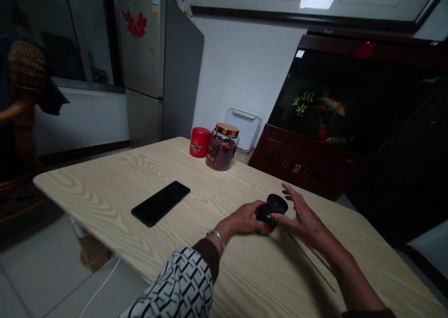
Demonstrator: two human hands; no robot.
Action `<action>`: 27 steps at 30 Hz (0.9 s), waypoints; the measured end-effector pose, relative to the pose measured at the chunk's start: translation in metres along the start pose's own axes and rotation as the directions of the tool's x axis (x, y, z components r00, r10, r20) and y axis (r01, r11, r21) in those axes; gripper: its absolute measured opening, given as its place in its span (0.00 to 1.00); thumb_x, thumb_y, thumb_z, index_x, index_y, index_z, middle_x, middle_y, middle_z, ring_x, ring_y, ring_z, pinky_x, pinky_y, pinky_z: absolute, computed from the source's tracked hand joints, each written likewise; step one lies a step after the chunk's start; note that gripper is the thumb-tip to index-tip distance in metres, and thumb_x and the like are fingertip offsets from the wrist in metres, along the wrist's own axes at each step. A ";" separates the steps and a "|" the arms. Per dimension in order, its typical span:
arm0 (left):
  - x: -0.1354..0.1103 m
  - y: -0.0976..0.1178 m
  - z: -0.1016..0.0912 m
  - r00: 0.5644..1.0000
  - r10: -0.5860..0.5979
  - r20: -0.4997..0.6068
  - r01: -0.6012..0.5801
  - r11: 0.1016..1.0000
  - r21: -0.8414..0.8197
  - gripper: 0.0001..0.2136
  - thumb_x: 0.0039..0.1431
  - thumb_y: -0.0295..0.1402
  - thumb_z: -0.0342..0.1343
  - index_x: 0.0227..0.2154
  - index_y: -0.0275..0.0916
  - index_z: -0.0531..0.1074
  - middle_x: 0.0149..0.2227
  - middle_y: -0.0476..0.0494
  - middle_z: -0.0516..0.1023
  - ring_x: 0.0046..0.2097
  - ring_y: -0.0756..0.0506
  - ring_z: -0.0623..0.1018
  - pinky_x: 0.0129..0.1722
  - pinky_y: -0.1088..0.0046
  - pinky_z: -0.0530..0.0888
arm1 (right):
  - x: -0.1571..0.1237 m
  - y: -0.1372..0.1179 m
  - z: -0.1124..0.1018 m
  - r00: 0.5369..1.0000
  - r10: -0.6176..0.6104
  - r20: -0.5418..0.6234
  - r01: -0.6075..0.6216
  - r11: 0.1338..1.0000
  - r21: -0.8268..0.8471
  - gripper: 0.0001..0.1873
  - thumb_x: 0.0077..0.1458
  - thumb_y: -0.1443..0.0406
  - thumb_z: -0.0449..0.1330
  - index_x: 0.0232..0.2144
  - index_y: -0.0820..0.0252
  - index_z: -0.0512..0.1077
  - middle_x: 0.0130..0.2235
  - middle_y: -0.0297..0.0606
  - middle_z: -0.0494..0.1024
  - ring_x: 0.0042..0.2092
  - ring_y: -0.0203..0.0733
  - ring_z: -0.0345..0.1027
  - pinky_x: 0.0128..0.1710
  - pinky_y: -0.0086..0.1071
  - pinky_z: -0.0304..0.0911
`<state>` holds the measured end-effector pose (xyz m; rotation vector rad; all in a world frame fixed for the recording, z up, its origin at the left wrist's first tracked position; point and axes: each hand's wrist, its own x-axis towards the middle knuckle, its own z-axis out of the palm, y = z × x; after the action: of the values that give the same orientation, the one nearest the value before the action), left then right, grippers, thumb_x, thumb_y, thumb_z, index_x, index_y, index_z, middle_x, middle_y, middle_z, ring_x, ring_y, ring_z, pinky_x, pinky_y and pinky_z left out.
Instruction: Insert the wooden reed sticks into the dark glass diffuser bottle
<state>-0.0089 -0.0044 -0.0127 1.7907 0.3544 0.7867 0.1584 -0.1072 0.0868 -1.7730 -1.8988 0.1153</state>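
My left hand (249, 217) is wrapped around a small dark glass jar (265, 221) near the table's right side. A round black lid (277, 203) shows at the jar's top; whether it is seated or loose I cannot tell. My right hand (304, 215) is beside the lid with its fingers stretched apart. Its thumb reaches the near side between lid and jar, and the other fingers point past the lid's far side. Two thin chopsticks (312, 261) lie on the table, partly hidden under my right hand and forearm.
On the pale wooden table (115, 173) lies a black phone (161, 203). At the far edge stand a red canister (199, 142) and a copper-lidded jar of dried petals (221, 149). A fridge (140, 66) and dark cabinet (315, 122) stand behind.
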 end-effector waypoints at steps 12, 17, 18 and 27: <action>-0.002 0.007 -0.001 1.000 0.003 0.008 -0.003 1.000 -0.012 0.31 0.42 0.36 0.69 0.52 0.38 0.70 0.44 0.43 0.77 0.44 0.43 0.74 0.44 0.70 0.68 | -0.002 -0.011 -0.018 0.944 0.251 -0.213 -0.273 0.959 -0.078 0.32 0.60 0.43 0.44 0.55 0.55 0.65 0.25 0.36 0.77 0.30 0.47 0.74 0.31 0.36 0.63; -0.002 0.004 0.000 1.000 0.009 -0.007 -0.009 1.000 0.005 0.32 0.41 0.36 0.70 0.52 0.38 0.70 0.46 0.43 0.76 0.46 0.43 0.73 0.45 0.70 0.68 | -0.006 -0.007 -0.010 0.985 0.122 -0.124 -0.097 0.977 0.192 0.33 0.61 0.45 0.46 0.61 0.54 0.58 0.49 0.46 0.78 0.48 0.48 0.74 0.46 0.38 0.66; -0.002 0.004 0.000 1.000 0.006 -0.008 -0.006 1.000 0.009 0.32 0.41 0.36 0.70 0.52 0.38 0.70 0.46 0.44 0.76 0.46 0.43 0.73 0.45 0.70 0.68 | -0.008 -0.007 -0.011 0.982 0.147 -0.121 -0.121 0.973 0.197 0.33 0.61 0.44 0.46 0.61 0.55 0.59 0.45 0.45 0.80 0.44 0.47 0.76 0.45 0.38 0.66; -0.001 0.005 -0.001 1.000 0.001 0.001 -0.001 1.000 0.013 0.31 0.42 0.35 0.70 0.52 0.38 0.70 0.45 0.43 0.76 0.44 0.44 0.73 0.43 0.71 0.68 | -0.013 -0.002 -0.012 0.972 0.174 -0.155 -0.121 0.946 0.299 0.31 0.56 0.47 0.55 0.56 0.57 0.64 0.48 0.48 0.77 0.48 0.50 0.73 0.45 0.41 0.68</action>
<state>-0.0112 -0.0063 -0.0084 1.8030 0.3592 0.7859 0.1617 -0.1235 0.0935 -1.6636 -1.5341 0.2638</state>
